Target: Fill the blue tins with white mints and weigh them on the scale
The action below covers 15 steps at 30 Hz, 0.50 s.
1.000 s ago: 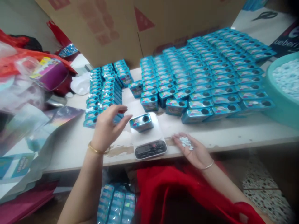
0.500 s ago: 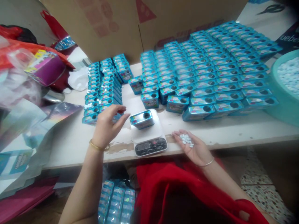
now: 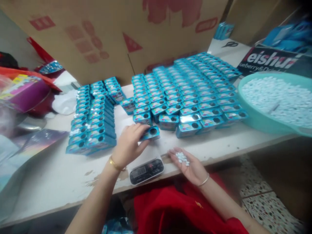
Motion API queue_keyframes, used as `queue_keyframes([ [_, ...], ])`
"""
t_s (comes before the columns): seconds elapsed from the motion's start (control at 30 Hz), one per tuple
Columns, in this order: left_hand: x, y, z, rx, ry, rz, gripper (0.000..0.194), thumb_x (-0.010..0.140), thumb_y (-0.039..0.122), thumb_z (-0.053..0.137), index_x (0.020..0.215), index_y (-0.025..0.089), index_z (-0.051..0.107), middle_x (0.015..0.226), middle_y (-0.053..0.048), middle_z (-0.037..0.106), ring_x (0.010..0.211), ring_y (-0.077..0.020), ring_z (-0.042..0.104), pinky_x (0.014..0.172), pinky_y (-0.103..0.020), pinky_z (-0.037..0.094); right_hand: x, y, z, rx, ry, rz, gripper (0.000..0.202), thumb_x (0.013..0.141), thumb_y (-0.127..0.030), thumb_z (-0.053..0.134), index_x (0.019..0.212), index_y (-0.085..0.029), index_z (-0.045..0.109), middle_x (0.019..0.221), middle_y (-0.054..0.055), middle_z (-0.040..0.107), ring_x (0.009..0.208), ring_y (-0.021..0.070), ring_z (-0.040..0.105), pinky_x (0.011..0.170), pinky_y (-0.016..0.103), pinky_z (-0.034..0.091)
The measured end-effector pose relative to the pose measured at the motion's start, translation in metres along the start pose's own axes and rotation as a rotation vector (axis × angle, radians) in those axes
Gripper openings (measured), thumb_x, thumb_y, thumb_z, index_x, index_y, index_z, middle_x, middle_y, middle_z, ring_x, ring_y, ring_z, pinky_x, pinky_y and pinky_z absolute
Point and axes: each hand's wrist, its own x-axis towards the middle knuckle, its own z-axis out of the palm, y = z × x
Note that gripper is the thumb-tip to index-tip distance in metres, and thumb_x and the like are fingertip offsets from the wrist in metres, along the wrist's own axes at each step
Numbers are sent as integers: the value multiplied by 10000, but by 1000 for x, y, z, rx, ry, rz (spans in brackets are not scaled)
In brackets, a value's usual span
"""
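My left hand (image 3: 130, 141) is closed around a small blue tin (image 3: 154, 134), fingers behind it and thumb in front. A dark round hole shows in the tin's top. The tin is over the white plate of a digital scale (image 3: 146, 171); whether it still touches the plate I cannot tell. To the right of the scale, my right hand (image 3: 192, 167) is palm up and cupped, holding a small heap of pale mints (image 3: 181, 158). Rows of similar blue tins (image 3: 195, 86) stand just beyond the scale.
Another block of blue tins (image 3: 94, 120) stands at the left, some with pale mints on top. A turquoise basin (image 3: 263, 125) full of pale mints is at the right. A large cardboard box (image 3: 109, 29) rises behind. Plastic wrapping (image 3: 31, 156) lies at the left.
My left hand has moved right and taken hold of the tin on the scale. My right hand still holds the mints. The camera view has shifted, showing more of the basin.
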Motion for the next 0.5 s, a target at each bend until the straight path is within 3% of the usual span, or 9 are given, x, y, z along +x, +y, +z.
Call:
queue_keyframes([
  [0.17,29,12,17,-63,-33,66,329,871,312,541,1171,183,507,1004,-80,607,927,-226,542,788,-362,379,1,1,0,35,5,-4,180,870,-148,560,963,-15,639,1071,223,660,1071,262,623,910,310,542],
  [0.33,43,19,49,-56,-63,61,341,876,339,533,1179,183,522,1014,-89,607,931,-235,529,769,-377,363,0,1,3,43,19,4,156,857,-146,584,939,-33,654,1018,184,685,1054,245,634,905,295,547],
  [0.43,43,22,63,-30,-5,44,351,870,367,548,1172,188,539,1072,-107,595,957,-244,516,772,-386,370,-1,1,4,58,44,19,160,861,-141,582,951,-31,656,1032,182,683,1066,254,626,894,292,555],
  [0.5,45,17,62,-20,68,57,406,847,439,576,1175,202,540,1116,-111,581,997,-251,509,803,-394,375,-2,1,4,72,62,35,172,846,-138,606,967,-27,659,1067,192,672,1083,264,616,900,296,554],
])
